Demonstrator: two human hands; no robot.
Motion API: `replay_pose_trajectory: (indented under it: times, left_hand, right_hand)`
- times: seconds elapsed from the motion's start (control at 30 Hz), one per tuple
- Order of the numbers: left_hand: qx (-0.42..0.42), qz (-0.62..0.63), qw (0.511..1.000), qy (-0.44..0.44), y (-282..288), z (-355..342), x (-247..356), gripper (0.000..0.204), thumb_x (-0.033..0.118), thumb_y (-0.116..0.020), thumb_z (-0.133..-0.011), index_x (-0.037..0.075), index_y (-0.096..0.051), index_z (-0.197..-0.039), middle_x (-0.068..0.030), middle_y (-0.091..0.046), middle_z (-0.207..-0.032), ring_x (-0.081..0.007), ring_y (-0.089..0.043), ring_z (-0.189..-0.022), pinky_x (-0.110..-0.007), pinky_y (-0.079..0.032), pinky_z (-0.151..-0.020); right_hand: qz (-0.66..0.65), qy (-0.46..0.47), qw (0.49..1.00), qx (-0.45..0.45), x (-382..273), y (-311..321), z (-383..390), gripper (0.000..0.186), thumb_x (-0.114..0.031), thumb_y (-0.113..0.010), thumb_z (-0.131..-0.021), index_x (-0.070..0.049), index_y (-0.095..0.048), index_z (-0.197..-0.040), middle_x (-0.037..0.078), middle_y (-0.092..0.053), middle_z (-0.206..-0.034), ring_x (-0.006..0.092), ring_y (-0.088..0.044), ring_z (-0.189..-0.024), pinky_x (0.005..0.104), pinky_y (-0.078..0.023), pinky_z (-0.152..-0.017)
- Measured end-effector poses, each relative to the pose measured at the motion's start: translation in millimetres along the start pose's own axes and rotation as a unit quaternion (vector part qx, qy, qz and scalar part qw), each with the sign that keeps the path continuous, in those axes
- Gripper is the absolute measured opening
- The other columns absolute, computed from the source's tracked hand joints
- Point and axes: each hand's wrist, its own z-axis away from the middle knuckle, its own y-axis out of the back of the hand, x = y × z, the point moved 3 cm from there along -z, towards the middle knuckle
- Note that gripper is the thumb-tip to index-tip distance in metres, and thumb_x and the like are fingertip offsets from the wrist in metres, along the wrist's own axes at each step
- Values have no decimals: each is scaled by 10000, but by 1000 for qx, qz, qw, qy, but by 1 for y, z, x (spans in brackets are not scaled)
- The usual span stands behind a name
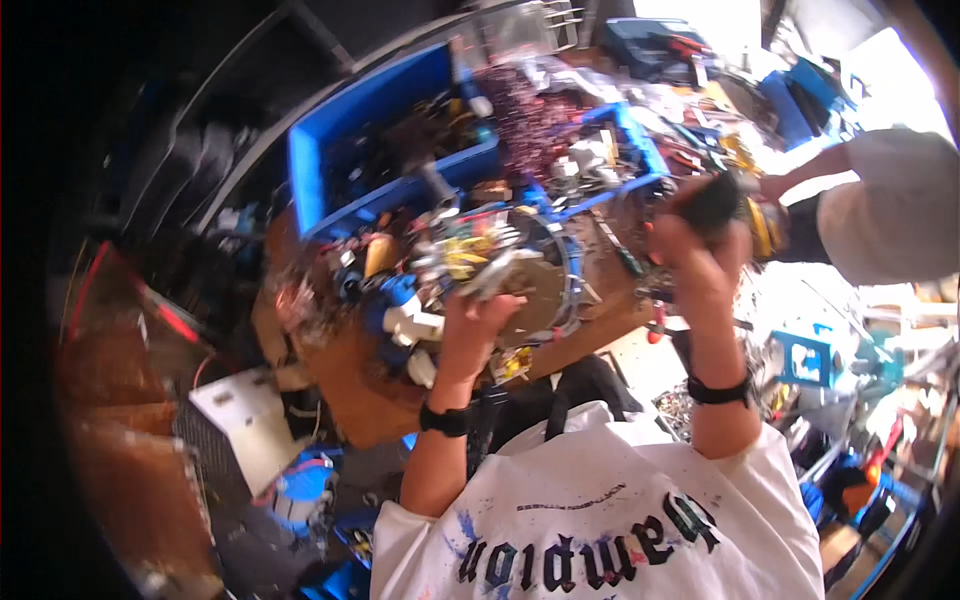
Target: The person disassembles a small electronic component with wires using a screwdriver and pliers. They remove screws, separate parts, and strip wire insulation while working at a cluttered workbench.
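My right hand (700,255) is raised at the right, its fingers closed round a blurred black-and-yellow tool (762,228) that looks like a power tool. Another person's hand (805,170), reaching in from the right in a pale sleeve (890,205), is close against the same tool. Over the near left part of a round tray (545,300), my left hand (475,330) has its thumb pointing right. Its other fingers are smeared by motion beside a heap of small mixed parts (465,255), so what they hold is unclear. A white-and-blue piece (408,315) lies left of that hand.
A large blue bin (305,185) with dark parts stands at the far left of the wooden table (370,395). Beside it is a smaller blue bin (640,140) of metal pieces. Loose tools crowd the far right. A white panel (245,420) leans at the left.
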Motion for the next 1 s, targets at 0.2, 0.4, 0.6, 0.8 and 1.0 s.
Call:
replay_pose_trajectory:
  times: [0.2,0.4,0.6,0.8,1.0]
  left_hand:
    - [3,75,996,-53,4,0,16,572,471,-548,-890,-6,-602,-1200,-101,-652,-1064,-199,-631,-963,-343,-501,-848]
    - [-34,55,998,-24,2,-5,21,660,578,-590,-814,9,-615,-1147,-92,-651,-1037,-217,-608,-935,-370,-459,-860]
    - [-54,44,997,-26,5,0,9,645,565,-509,-864,18,-564,-1203,-107,-619,-1101,-236,-565,-984,-383,-408,-899]
    - [-92,62,994,4,14,-2,2,610,511,-474,-913,-3,-548,-1233,-125,-627,-1134,-258,-591,-1010,-414,-420,-933]
    - [-24,89,993,72,20,-7,-5,547,474,-491,-964,-1,-570,-1224,-113,-633,-1136,-232,-598,-1034,-403,-406,-989]
  right_hand:
    - [65,-39,986,-147,69,-43,-8,402,-149,-748,-792,-46,-558,-1130,33,-592,-842,117,-567,-766,299,-481,-665]
    - [34,-70,978,-194,80,-58,0,467,-124,-713,-816,-50,-532,-1240,30,-610,-1012,104,-552,-942,288,-464,-846]
    - [-47,-62,971,-226,91,-69,1,421,-79,-662,-807,-35,-537,-1206,2,-613,-956,82,-553,-868,267,-464,-791]
    - [-113,-117,960,-226,90,-67,5,330,-126,-674,-828,-53,-553,-1126,-10,-626,-846,59,-563,-690,225,-444,-574]
    - [-131,-166,963,-169,84,-70,8,288,-147,-682,-815,-29,-570,-1052,12,-610,-758,90,-564,-624,257,-456,-545]
